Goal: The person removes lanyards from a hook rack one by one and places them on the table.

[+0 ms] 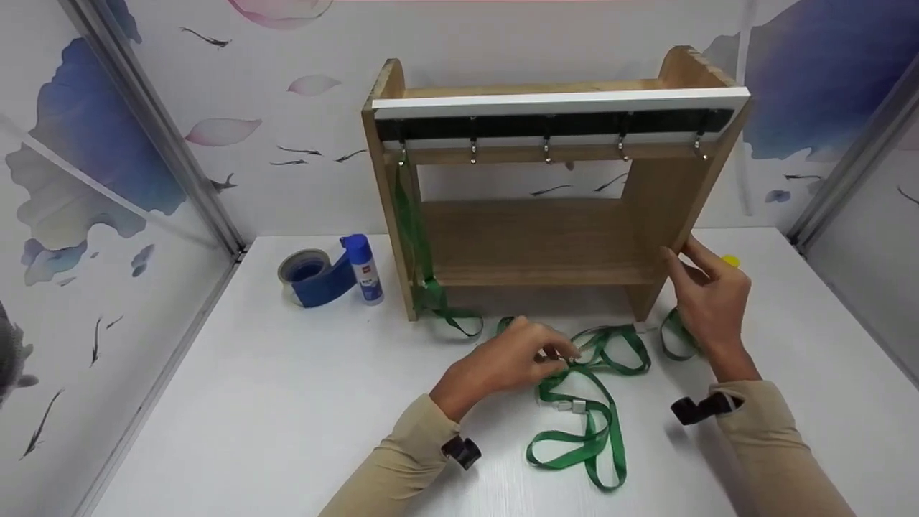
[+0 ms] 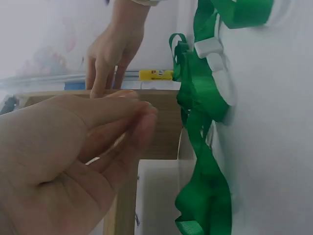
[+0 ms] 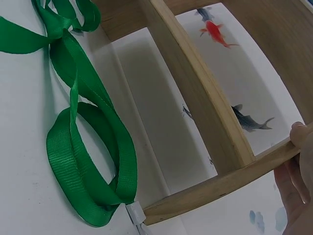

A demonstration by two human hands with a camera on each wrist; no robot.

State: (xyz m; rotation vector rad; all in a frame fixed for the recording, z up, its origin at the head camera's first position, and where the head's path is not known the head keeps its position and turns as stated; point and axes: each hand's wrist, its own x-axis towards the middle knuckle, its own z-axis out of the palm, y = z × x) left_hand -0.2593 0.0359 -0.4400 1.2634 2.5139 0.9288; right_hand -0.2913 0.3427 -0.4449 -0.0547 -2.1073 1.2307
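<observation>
A wooden rack (image 1: 531,276) stands on the white table, with a row of several metal hooks (image 1: 547,151) along its dark front strip. From the leftmost hook hangs a green lanyard (image 1: 416,237), its lower end lying on the table. My right hand (image 1: 714,301) holds the edge of the rack's right side panel (image 3: 220,183), thumb on one face and fingers on the other. Over the loose green lanyards (image 1: 603,424) hovers my left hand (image 1: 506,355), fingers loosely bent. In the left wrist view nothing shows between its fingers (image 2: 132,110).
Left of the rack are a roll of blue tape (image 1: 316,280) and a blue-capped bottle (image 1: 365,271). A yellow item (image 2: 155,74) lies beyond the rack's right side. Another green lanyard loop (image 1: 675,337) rests under my right wrist. Patterned panels (image 1: 301,194) enclose the table.
</observation>
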